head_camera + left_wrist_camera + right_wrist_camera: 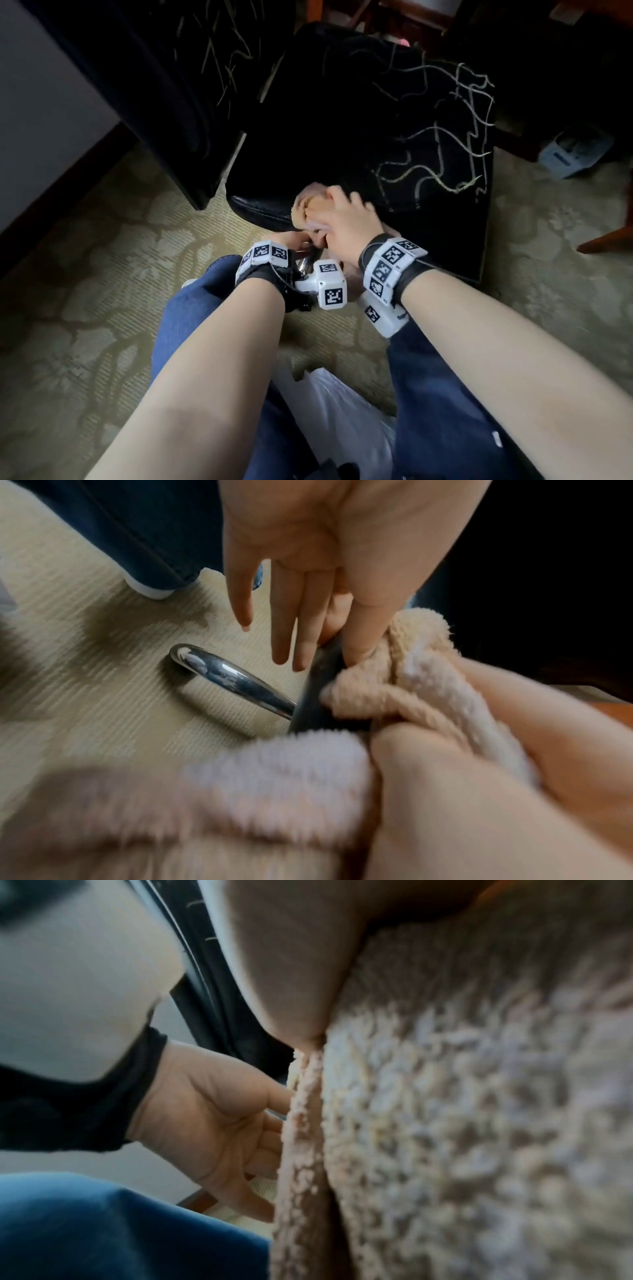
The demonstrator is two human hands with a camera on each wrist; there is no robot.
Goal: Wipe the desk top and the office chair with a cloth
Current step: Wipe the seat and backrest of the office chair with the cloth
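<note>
Fluffy beige cloth (310,210) is bunched at the front edge of the black office chair (394,144) seat and drapes down below it. The right hand (346,219) closes its grip on the cloth, fingers curled into the folds. In the left wrist view the left hand (308,561) has its 4 fingers straight and its thumb tip against the cloth beside a dark post under the seat; its grip is open. A chrome chair leg (226,677) reaches out over the patterned carpet (102,308). Blue jeans (445,394) cover both knees. A white plastic bag (339,411) lies between them; its contents are hidden.
</note>
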